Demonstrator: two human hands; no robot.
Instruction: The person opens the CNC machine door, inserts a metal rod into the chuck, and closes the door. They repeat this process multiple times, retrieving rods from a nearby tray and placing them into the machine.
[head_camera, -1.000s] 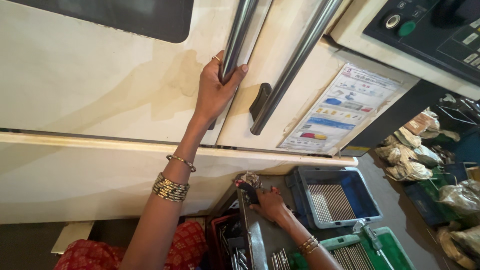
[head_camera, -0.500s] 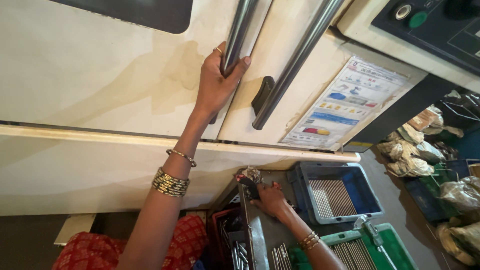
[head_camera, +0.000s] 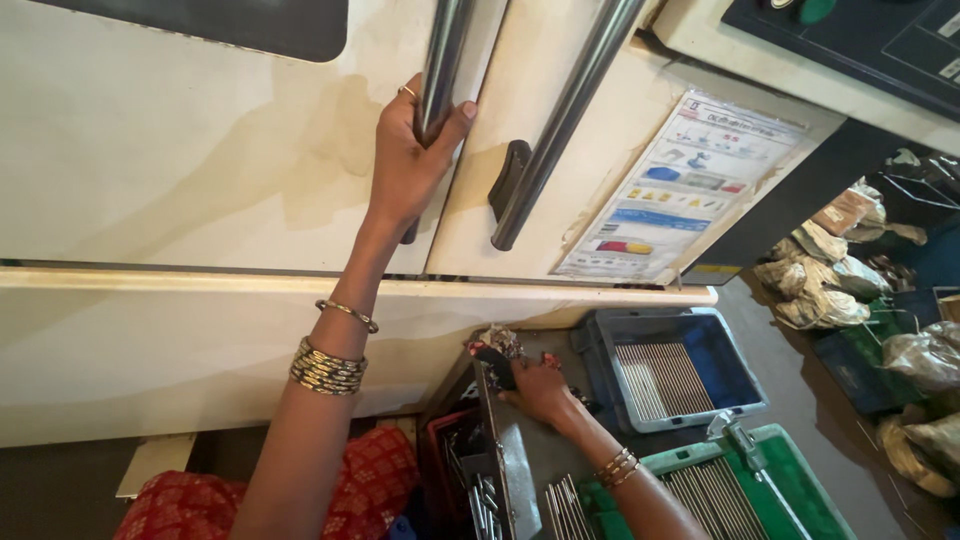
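Up on the cream machine door (head_camera: 200, 150), left hand (head_camera: 405, 160) wrapped round the steel bar handle (head_camera: 440, 70), fingers curled shut on it. Rigid, smooth, likely slick; door probably heavy, best gripped mid-bar. Down at the near edge of the grey counter (head_camera: 540, 470), right hand (head_camera: 540, 390) resting by a dark red-tipped tool (head_camera: 497, 362); cannot tell whether those fingers pinch it. Handle top cut off; blue tray (head_camera: 740, 370) of thin rods beside.

Stained cream machine wall (head_camera: 180, 150); grey floor (head_camera: 800, 400); daylight.
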